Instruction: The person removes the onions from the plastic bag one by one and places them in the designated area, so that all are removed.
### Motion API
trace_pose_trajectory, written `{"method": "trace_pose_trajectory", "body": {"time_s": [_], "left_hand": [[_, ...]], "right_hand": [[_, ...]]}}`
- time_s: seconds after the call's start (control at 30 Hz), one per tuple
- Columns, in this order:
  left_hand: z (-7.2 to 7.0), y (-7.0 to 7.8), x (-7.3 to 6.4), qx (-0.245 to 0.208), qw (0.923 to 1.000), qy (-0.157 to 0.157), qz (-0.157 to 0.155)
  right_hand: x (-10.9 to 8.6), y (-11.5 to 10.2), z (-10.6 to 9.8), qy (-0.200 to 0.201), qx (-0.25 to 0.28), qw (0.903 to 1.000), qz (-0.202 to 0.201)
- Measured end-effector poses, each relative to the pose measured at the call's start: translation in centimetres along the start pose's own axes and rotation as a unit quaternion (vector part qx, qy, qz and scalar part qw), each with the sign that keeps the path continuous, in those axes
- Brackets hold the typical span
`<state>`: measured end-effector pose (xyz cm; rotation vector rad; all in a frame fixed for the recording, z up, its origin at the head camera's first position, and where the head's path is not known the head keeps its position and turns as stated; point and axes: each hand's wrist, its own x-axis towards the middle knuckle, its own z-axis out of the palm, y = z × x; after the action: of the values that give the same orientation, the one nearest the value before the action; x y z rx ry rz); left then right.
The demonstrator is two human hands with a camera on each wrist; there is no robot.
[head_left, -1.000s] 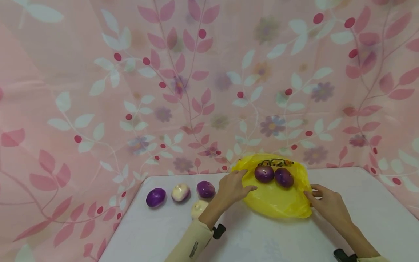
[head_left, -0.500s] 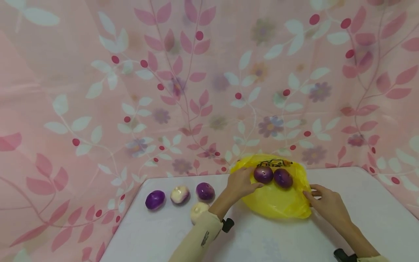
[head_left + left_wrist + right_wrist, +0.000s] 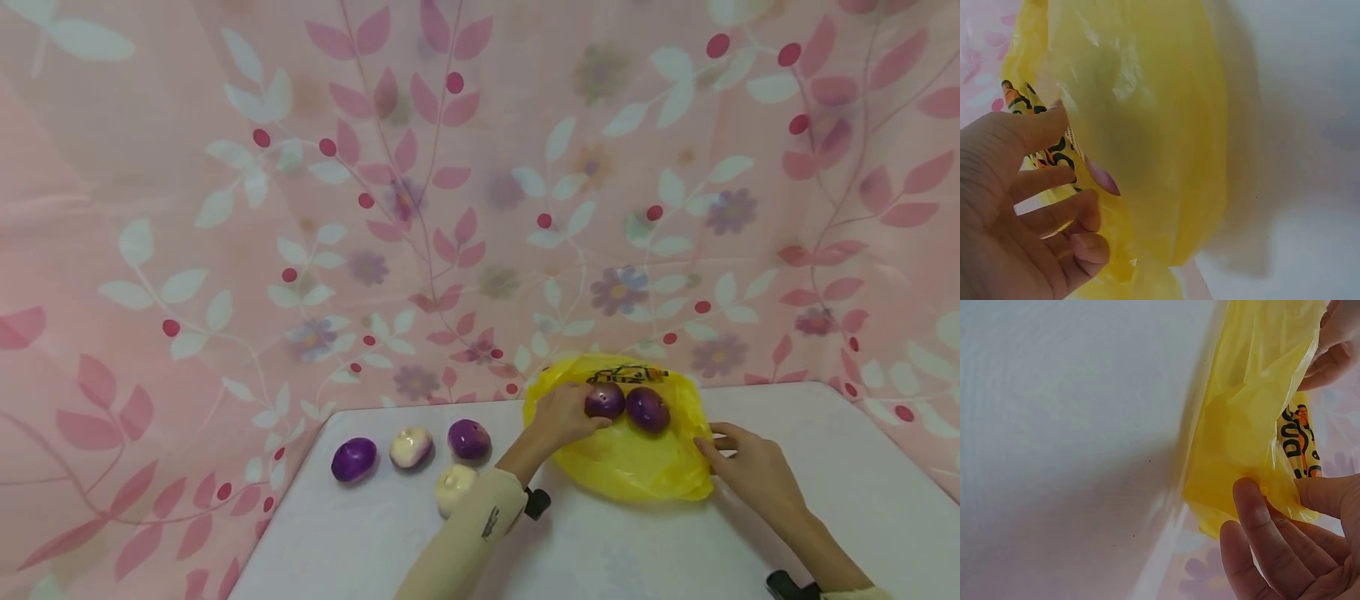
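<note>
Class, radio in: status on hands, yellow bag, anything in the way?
Right hand pinching yellow bag. Left hand at its mouth, grip unclear. Two purple vegetables inside; left hand partly covers one.

- The right hand [image 3: 1307,553] holds the rim of a thin yellow bag [image 3: 1229,437] between thumb and fingers [image 3: 1252,503].
- Just above the fingers, black and orange print [image 3: 1300,447] shows on the bag.
- Farther above them, the left hand [image 3: 1335,347] is partly hidden behind the bag's edge.
- Left of them, a shadow darkens the pale bench [image 3: 1072,394].
</note>
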<state>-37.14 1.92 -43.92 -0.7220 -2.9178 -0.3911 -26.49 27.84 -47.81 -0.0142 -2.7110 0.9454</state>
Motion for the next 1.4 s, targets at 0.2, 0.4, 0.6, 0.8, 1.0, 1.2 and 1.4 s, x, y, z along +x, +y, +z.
{"method": "trace_pose_trajectory", "body": {"time_s": [0.2, 0.4, 0.6, 0.8, 1.0, 1.2, 1.4], "left_hand": [[0.6, -0.1, 0.6, 0.025, 0.9980, -0.058, 0.008], [1.3, 0.1, 1.3, 0.021, 0.9970, -0.074, -0.007], [1.9, 0.4, 1.5, 0.024, 0.9960, -0.077, -0.039], [2.1, 0.8, 1.8, 0.014, 0.9965, -0.074, -0.035], [2.0, 1.4, 2.2, 0.022, 0.9957, -0.087, -0.024], [2.0, 2.2, 2.4, 0.042, 0.9954, -0.086, 0.009], [1.8, 2.6, 2.4, 0.075, 0.9927, -0.090, 0.028]], "right_hand": [[-0.2, 0.2, -0.2, 0.001, -0.003, 1.0000, 0.005], [-0.2, 0.2, -0.1, 0.005, 0.001, 1.0000, 0.002], [-0.5, -0.1, 0.1, 0.012, 0.005, 0.9999, -0.008], [-0.5, -0.2, 0.0, 0.011, 0.003, 0.9999, -0.006], [-0.6, -0.3, 0.1, 0.003, 0.008, 1.0000, -0.002], [-0.5, -0.3, 0.0, 0.004, 0.013, 0.9999, 0.000], [-0.6, -0.3, -0.1, 0.006, 0.032, 0.9994, -0.011]]}}
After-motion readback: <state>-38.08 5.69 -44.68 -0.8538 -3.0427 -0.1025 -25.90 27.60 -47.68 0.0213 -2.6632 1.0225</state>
